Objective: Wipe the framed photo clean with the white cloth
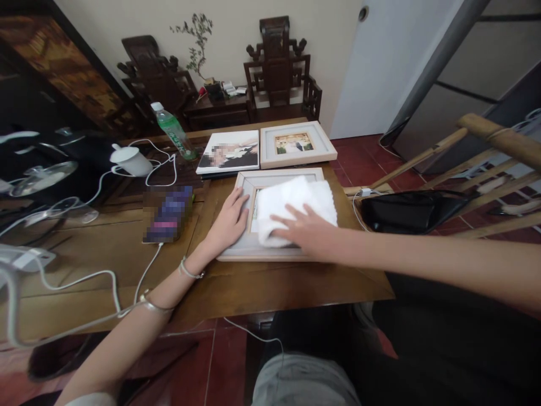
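Note:
A pale picture frame [243, 183] lies flat on the wooden table [262, 285] in front of me. My left hand [230, 220] rests flat on the frame's left edge, fingers apart, holding it down. A folded white cloth [296, 200] covers the frame's glass. My right hand [306, 231] presses palm-down on the near part of the cloth, fingers spread. Two bracelets sit on my left wrist and forearm.
Behind the frame lie a second framed photo [297, 144] and a photo album [229, 151]. A phone [168, 214] on a white cable, a green bottle [173, 131] and a white lamp [131, 159] stand to the left. A black bag [412, 211] sits on a bamboo chair at right.

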